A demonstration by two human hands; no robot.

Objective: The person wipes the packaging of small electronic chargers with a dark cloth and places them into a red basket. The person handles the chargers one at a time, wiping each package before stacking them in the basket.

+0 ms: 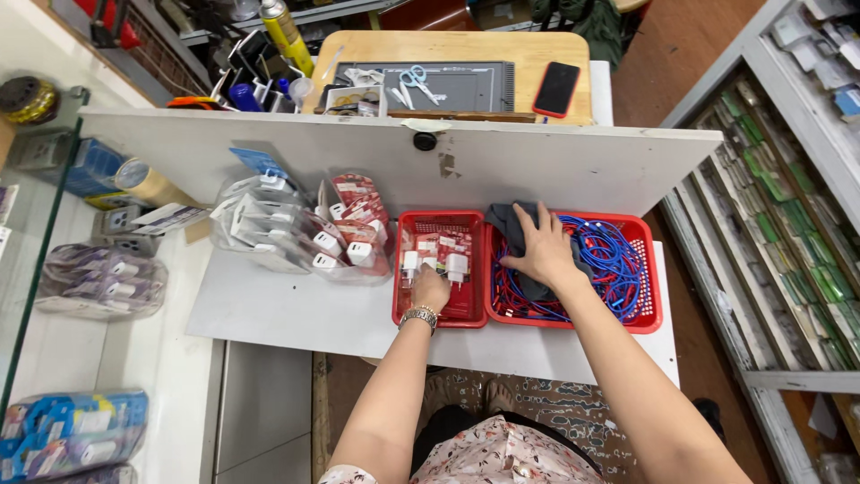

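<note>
Two red plastic baskets stand side by side on a white shelf. The smaller basket [468,309] holds packaged white chargers [457,264]. My left hand [430,289], with a wristwatch on it, reaches into this basket and grips one charger pack. The larger basket [647,314] is full of coiled blue and red cables [614,260]. My right hand [537,249] lies spread flat on a dark grey cloth [511,224] that rests on top of the cables.
Clear bags of packaged chargers [300,233] lie left of the baskets. A white board [555,166] stands behind them. Beyond it a wooden table carries a cutting mat, scissors [414,79] and a red phone [556,88]. A glass case is at left, drawers at right.
</note>
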